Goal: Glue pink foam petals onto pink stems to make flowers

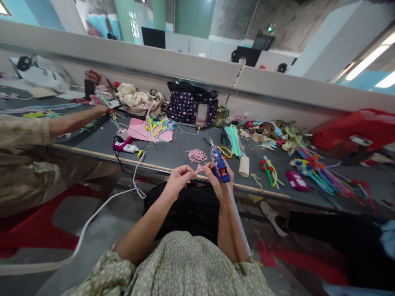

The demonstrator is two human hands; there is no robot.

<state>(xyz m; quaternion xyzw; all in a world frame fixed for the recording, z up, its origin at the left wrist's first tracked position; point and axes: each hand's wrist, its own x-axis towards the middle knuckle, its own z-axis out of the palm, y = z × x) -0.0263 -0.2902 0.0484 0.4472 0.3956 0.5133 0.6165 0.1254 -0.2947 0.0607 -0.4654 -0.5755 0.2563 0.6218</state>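
Observation:
At the table's front edge my left hand (181, 177) is closed, its thumb and fingertips pinching a small pink piece (199, 169). My right hand (218, 183) meets it from the other side, with fingertips at the same piece. A blue hot glue gun (219, 163) is also held in my right hand, nozzle pointing away from me. From its back a long translucent glue stick (237, 218) trails down along my right forearm. Just beyond my fingers lies a pile of small pink pieces (196, 155). My fingers partly hide the pinched piece.
Green pipe cleaners (233, 139), a cardboard tube (243, 167) and a purple power block (296, 181) lie to the right. Left are a pink sheet (135, 127), a purple power strip (122, 144) and a white cable (105, 205). A co-worker's arm (72, 120) reaches in from the left.

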